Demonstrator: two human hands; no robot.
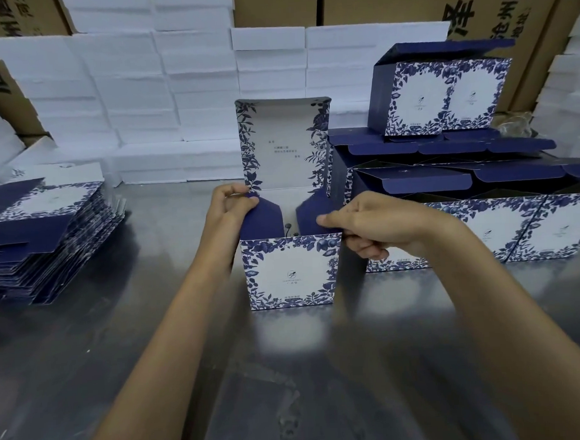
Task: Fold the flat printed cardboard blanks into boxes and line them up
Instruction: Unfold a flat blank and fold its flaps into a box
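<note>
- Blue-and-white floral printed cardboard box [290, 273] stands upright at centre of the grey metal table [155, 358], body squared, tall lid panel [283, 143] up at the back.
- Left hand [230, 205] pinches the left navy side flap [258, 218]; right hand [368, 223] grips the right navy side flap [318, 212] at the box's top edge. Both flaps lean inward, not yet flat. Judgement: closing the top is the step in hand; lid not tucked.
- Done so far: a group of folded floral boxes [482, 231] just right of the current one, two rows deep with navy flaps open, and more stacked on top [442, 96].
- Left to do: thick stack of flat printed blanks [43, 237] at the left. Judgement: well under half finished.
- Writing: small logo and text on the box front and a few lines inside the lid, too small to read. Large black characters on brown corrugated cartons [492, 8] behind, cropped, illegible.
- White foam slabs [137, 93] stacked along the back.
</note>
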